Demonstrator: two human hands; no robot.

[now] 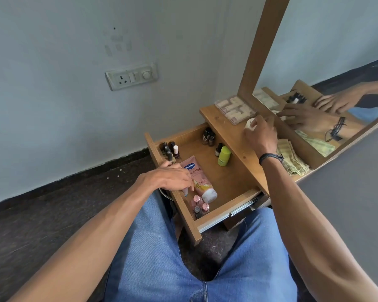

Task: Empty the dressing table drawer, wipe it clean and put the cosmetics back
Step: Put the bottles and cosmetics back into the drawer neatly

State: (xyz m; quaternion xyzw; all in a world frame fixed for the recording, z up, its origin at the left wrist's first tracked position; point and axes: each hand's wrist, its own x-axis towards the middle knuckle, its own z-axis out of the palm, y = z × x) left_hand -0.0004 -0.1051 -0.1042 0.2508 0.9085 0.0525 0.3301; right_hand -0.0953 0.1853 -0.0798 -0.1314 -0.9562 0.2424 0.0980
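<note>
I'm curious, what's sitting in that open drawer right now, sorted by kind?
Lotion tube: 1
Green roll-on: 1
Dark dropper bottle: 1
Small polish bottles, near corner: 3
Small polish bottles, far left corner: about 5
Small bottles under the tabletop: at least 2, partly hidden
Total: at least 13

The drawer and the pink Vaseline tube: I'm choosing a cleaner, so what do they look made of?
The drawer looks like wood or wood-look laminate, matte brown with visible grain; which one is unclear. The pink Vaseline tube looks like soft glossy plastic with a white cap, judging by its sheen and flattened end.
</note>
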